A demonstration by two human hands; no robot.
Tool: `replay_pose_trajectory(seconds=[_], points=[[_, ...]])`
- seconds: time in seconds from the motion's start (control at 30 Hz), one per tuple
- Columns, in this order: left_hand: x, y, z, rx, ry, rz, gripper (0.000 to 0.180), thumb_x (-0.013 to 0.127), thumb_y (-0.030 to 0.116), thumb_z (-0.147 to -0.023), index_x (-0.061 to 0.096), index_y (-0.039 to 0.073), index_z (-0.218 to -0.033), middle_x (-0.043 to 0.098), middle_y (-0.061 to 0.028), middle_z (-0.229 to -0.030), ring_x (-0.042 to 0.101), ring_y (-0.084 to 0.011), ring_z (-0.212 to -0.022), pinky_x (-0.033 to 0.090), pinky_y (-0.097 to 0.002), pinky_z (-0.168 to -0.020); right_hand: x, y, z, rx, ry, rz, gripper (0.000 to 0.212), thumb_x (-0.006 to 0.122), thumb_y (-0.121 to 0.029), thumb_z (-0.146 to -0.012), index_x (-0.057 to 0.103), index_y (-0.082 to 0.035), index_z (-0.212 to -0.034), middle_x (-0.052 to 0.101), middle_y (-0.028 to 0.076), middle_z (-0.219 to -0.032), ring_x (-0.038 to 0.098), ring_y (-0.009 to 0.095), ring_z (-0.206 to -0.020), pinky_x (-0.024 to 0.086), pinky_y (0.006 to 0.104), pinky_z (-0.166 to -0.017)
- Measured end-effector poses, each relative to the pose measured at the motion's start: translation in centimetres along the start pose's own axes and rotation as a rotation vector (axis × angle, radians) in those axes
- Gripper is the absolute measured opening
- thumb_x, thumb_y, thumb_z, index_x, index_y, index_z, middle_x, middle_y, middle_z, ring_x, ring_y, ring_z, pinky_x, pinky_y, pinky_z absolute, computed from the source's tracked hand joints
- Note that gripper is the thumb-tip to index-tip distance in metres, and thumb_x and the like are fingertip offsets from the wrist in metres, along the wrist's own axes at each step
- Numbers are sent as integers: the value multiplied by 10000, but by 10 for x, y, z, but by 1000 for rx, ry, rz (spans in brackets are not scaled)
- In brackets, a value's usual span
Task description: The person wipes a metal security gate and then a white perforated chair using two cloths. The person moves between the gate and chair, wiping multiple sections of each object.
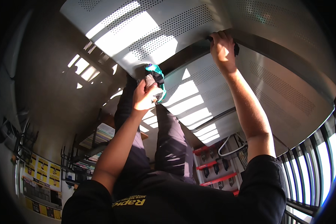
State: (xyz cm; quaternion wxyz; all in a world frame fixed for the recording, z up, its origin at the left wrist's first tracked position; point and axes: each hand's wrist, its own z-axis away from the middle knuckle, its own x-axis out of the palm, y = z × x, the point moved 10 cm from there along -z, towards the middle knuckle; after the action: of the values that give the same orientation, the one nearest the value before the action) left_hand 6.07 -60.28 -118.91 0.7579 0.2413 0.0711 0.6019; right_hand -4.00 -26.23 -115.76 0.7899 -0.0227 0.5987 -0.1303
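Observation:
My left hand (144,96) is closed in front of my legs, around a small soft-looking bundle. A teal-and-black item (160,77) sticks out past the fingers, with a crumpled pale piece (150,81) beside it; their exact kind does not show. My right hand (223,48) reaches up and away to the inner corner of a grey perforated metal shelf (190,22). Its fingers curl over a black object (236,49), which shows only at both sides of the hand. Most of that object is hidden by the hand.
Below lies a second perforated metal panel (212,78) with bright sun patches. Red racks (212,166) with dark hanging goods stand low right of my legs. At the left are a wire rack with books or magazines (97,136) and a yellow poster (44,171). Slatted blinds (306,164) fill the right.

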Motion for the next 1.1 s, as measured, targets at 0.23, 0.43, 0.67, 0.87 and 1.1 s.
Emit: replay_pose_trajectory(seconds=[0.23, 0.43, 0.67, 0.87, 1.1], points=[[29, 27, 0, 91, 29, 69, 217, 685, 156, -1002, 640, 11, -1157, 665, -10, -940, 630, -88, -788, 509, -249, -707, 104, -32, 34, 205, -469, 184, 306, 554, -155, -934, 703, -28, -1170, 635, 118, -1252, 556, 312, -1231, 348, 643, -1115], [11, 18, -15, 113, 34, 47, 210, 673, 133, -997, 623, 15, -1164, 670, -31, -928, 730, -134, -835, 507, -252, -530, 70, -23, 26, 208, -518, 300, 358, 553, -202, -933, 739, -22, -1180, 572, 117, -1364, 493, 353, -1281, 285, 687, -1121], [18, 12, -13, 73, 12, 61, 209, 686, 144, -998, 618, 9, -1142, 653, -30, -919, 696, -126, -823, 512, -257, -589, 106, -34, 24, 39, -632, 144, 379, 485, -147, -967, 686, 18, -1244, 580, 202, -1357, 538, 338, -1285, 448, 451, -1094], [24, 26, -10, 92, -49, 104, 188, 687, 131, -999, 609, 4, -1114, 638, -28, -913, 670, -115, -831, 520, -265, -701, 161, -20, 19, 290, -877, -126, 387, 486, -181, -968, 713, 3, -1221, 597, 206, -1399, 507, 346, -1378, 415, 516, -1125], [4, 17, -11, 79, -8, 102, 156, 654, 130, -1012, 628, 27, -1126, 644, -4, -911, 626, -76, -762, 460, -232, -601, 84, -28, 24, 222, -597, 253, 389, 569, -147, -892, 691, 5, -1228, 628, 170, -1371, 537, 315, -1330, 380, 533, -1129]])
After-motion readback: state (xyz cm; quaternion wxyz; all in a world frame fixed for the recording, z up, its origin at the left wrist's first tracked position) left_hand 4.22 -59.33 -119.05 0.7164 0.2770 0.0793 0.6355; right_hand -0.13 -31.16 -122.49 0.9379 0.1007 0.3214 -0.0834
